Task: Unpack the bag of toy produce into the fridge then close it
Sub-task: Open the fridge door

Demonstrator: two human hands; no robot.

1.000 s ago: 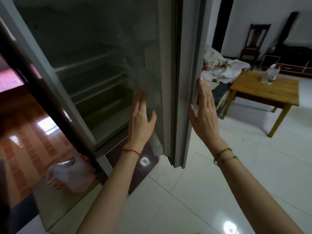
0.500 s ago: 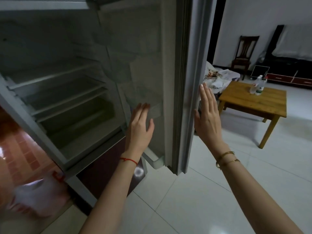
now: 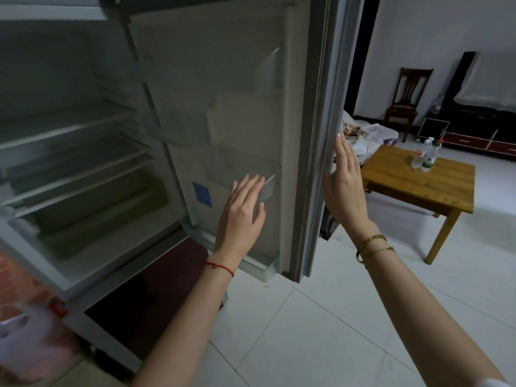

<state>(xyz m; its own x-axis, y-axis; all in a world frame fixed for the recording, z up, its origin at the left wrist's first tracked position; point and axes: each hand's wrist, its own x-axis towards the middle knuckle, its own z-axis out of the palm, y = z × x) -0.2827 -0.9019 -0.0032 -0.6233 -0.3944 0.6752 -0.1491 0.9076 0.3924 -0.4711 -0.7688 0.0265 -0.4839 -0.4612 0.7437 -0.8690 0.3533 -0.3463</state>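
The fridge (image 3: pixel 69 169) stands open on the left, its grey shelves bare. Its door (image 3: pixel 251 79) is swung wide, edge-on towards me. My left hand (image 3: pixel 241 216) lies flat with fingers spread against the door's inner lining, by the lower door bin. My right hand (image 3: pixel 344 188) is flat and open against the door's outer edge. Neither hand holds anything. A white plastic bag (image 3: pixel 25 342) with red print sits blurred on the floor at the lower left; what is in it cannot be seen.
A dark lower fridge compartment (image 3: pixel 145 297) is below the open one. White floor tiles (image 3: pixel 321 331) spread to the right. A wooden table (image 3: pixel 424 182) with two bottles (image 3: pixel 425 157) stands at right, with a chair (image 3: pixel 407 93) and a dark cabinet behind.
The view has swung right and up, so more of the fridge interior and inner door shows. The bag has slid to the lower left corner. Both hands stay flat on the door.
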